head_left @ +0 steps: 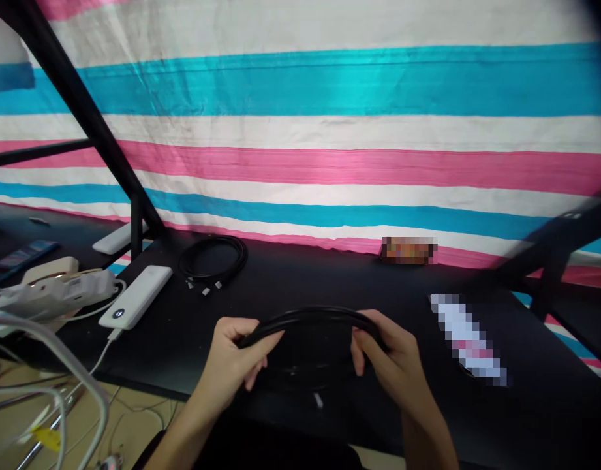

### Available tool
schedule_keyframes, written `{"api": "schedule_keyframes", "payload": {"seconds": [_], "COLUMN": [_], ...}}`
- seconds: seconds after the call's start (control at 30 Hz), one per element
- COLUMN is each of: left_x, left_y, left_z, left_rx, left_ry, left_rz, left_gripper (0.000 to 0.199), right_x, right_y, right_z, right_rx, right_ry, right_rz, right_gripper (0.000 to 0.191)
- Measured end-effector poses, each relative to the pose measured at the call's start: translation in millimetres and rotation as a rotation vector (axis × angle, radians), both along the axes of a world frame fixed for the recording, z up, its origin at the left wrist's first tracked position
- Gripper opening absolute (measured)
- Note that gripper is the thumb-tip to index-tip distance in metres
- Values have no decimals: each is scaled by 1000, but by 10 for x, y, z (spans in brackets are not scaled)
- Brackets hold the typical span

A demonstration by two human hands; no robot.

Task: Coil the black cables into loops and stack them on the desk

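A coiled black cable point(310, 314) is held between my two hands, above the near part of the black table point(280, 274). My left hand point(236, 349) grips the coil's left side, thumb on top and fingers curled beneath. On the right side, my right hand point(385, 346) is closed around the same coil. The lower part of the loop hangs dark against the table and is hard to make out. A small pale connector tip point(318, 400) shows below the loop. Farther back to the left lies a second coiled black cable point(215, 261) with light connector ends.
A white power bank point(138, 297) with a white cable lies at the left, near a white power strip point(79, 290). A pixelated phone-shaped item point(469, 339) is on the right; another blurred item point(408, 250) stands at the back. Black frame bars point(79, 98) slant before a striped sheet point(329, 170).
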State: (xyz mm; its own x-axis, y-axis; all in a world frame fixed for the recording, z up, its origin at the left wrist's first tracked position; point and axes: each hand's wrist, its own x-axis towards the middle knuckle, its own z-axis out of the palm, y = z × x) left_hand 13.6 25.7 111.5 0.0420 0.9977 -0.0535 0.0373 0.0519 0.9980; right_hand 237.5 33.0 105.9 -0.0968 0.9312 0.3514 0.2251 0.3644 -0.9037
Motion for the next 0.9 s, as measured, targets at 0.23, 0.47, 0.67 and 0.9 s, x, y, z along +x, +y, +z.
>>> {"api": "schedule_keyframes", "payload": {"seconds": [0.23, 0.47, 0.67, 0.9], "left_x": [94, 34, -5, -32], "left_y": [-17, -100, -126, -77], "left_z": [51, 159, 234, 143], "left_rx": [-27, -102, -202, -40], "left_ry": [-13, -91, -231, -3], "left_rz": [-84, -380, -413, -232], "left_gripper": [52, 50, 58, 37], "right_x": [-192, -251, -218, -149], "right_y": [-195, -362, -372, -376], "right_z": [120, 21, -8, -37], "right_rx": [17, -190, -202, -154], "right_ry": [0, 233, 366, 511], "right_rz": [-14, -97, -59, -53], "right_gripper": [49, 51, 31, 17]}}
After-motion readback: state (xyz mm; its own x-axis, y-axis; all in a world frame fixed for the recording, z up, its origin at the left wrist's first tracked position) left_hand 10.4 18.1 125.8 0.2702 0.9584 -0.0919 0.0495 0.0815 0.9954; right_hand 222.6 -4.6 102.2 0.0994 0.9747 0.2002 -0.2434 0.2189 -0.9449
